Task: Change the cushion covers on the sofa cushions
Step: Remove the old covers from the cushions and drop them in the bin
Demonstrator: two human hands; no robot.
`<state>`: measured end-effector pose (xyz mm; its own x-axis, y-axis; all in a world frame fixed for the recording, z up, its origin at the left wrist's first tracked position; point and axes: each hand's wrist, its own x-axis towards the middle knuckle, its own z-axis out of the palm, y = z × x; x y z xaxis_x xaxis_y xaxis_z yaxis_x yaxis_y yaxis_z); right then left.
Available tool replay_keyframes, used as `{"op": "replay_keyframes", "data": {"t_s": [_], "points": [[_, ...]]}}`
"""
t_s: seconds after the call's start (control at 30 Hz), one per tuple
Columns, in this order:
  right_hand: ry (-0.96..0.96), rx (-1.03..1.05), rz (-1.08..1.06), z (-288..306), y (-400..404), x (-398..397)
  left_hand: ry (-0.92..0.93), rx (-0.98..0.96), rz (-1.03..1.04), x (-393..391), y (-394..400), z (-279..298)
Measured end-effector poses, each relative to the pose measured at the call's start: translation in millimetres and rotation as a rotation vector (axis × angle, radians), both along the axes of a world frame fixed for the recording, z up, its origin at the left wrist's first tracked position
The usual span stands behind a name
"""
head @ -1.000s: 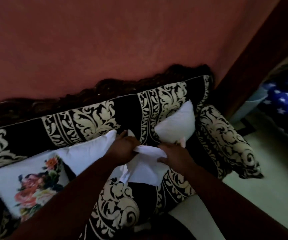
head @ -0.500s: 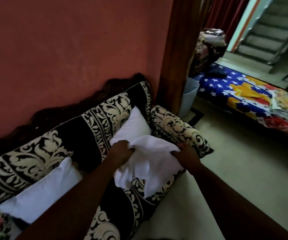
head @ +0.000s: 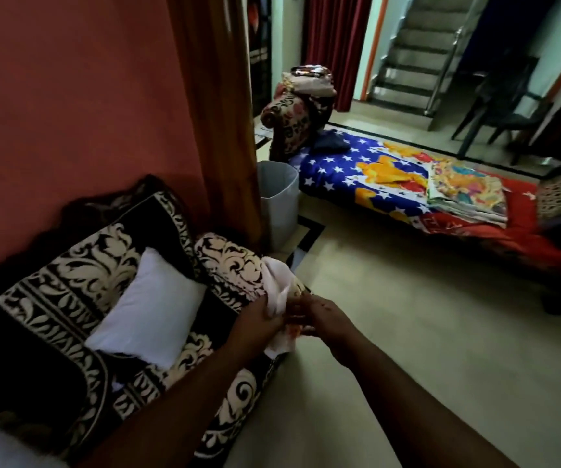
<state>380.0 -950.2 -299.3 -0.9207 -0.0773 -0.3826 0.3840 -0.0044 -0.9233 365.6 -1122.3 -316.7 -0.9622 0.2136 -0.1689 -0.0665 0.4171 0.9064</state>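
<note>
White cushion cover (head: 277, 292), crumpled with orange print showing, is gripped by the left hand (head: 258, 320) and right hand (head: 323, 315) beside the sofa (head: 69, 265) arm; bare cushion (head: 147, 309) on seat.

Both forearms reach forward, hands meeting close together. Left hand (head: 261, 320) fingers curled, gripping bunched white cushion cover (head: 277, 292). Right hand (head: 319, 315) touches it too, fingers bent; exact grip unclear.
</note>
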Motion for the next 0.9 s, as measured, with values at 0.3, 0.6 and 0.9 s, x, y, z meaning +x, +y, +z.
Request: {"op": "replay_keyframes", "data": {"t_s": [0.3,0.6,0.9], "points": [[0.233,0.197,0.077,-1,125,-93,-0.296,0.414,-0.14,-146,77,30],[0.186,0.364,-0.339,0,183,-227,-0.675,0.901,-0.035,-306,154,20],[0.115,0.122,-0.553,-20,284,-378,-0.562,0.364,-0.077,-376,259,-20]]}}
